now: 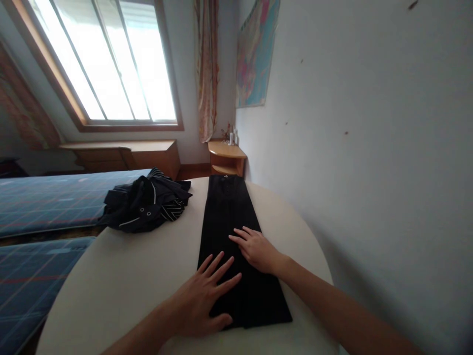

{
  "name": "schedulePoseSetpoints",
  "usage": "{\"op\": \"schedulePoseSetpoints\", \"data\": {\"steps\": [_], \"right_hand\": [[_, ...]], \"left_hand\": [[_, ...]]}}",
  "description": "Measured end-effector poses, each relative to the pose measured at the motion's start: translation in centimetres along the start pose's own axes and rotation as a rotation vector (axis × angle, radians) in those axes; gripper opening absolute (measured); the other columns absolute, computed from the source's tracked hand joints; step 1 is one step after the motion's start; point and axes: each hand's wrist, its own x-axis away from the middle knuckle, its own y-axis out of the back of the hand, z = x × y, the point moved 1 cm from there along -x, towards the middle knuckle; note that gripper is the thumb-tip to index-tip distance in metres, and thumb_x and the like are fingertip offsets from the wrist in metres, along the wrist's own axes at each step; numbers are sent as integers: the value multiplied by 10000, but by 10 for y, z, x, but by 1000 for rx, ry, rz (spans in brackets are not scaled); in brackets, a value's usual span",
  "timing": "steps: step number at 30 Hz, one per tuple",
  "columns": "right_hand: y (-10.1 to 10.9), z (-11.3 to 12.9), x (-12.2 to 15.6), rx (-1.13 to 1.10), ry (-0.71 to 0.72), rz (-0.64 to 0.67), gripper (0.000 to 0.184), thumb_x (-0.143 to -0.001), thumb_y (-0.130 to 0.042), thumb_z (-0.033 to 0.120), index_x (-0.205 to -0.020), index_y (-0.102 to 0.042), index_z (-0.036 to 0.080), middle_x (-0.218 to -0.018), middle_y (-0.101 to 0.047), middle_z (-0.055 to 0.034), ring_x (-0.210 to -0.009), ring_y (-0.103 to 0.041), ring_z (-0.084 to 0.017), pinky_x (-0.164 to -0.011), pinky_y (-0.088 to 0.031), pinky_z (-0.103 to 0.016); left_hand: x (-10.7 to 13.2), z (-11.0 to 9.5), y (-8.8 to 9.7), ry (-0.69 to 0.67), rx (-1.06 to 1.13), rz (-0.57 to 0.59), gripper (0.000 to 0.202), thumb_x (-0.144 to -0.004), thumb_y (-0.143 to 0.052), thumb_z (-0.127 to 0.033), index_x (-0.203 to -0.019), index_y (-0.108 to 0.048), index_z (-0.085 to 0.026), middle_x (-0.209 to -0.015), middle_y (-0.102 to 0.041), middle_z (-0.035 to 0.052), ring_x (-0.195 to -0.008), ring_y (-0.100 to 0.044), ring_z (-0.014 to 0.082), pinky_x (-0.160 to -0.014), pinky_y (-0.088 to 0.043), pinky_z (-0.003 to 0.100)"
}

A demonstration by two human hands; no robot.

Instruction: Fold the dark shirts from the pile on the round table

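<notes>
A pair of black trousers, folded lengthwise into a long strip, lies flat on the round cream table. Its waistband end points away from me and the hems lie close to me. My left hand rests near the hem end, fingers spread over the left edge of the cloth. Farther up, my right hand lies palm down on the right side of the trousers, its fingers stretched out. Neither hand grips anything.
A heap of dark clothes with striped parts sits at the table's far left edge. Beds with blue plaid covers stand left of the table. A white wall runs close along the right. A small wooden corner shelf stands beyond the table.
</notes>
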Motion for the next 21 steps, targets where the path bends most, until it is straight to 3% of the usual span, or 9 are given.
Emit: {"op": "schedulePoseSetpoints", "data": {"steps": [6, 10, 17, 21], "right_hand": [[10, -9, -16, -72, 48, -103, 277, -951, -549, 194, -1177, -708, 199, -1287, -671, -72, -1198, -594, -223, -1030, -468, -350], [7, -12, -13, -88, 59, -177, 134, -948, -596, 208, -983, -726, 204, -1110, -725, -46, -1062, -634, -186, -929, -493, -296], [7, 0, -12, 155, 44, -157, 148, -980, -516, 184, -958, -661, 160, -974, -680, -75, -920, -615, -206, -810, -477, -315], [6, 3, -11, 123, -39, -160, 138, -964, -507, 160, -981, -644, 159, -1000, -665, -84, -927, -606, -206, -822, -467, -310]], "left_hand": [[2, 1, 0, -62, 62, 21, 974, -732, -783, -450, -1550, -256, -412, -1654, -58, 49, -1483, -90, 438, -1156, -154, 698], [4, 1, 1, -96, 106, 36, 931, -728, -795, -421, -1522, -311, -449, -1652, -20, 22, -1477, -89, 445, -1157, -179, 683], [6, -4, 5, -129, 149, 61, 823, -778, -754, -374, -1500, -366, -448, -1655, -49, 15, -1479, -109, 432, -1163, -182, 665], [6, -6, 5, -129, 137, 69, 825, -769, -752, -336, -1491, -374, -463, -1654, -89, 19, -1482, -117, 421, -1156, -180, 676]]}}
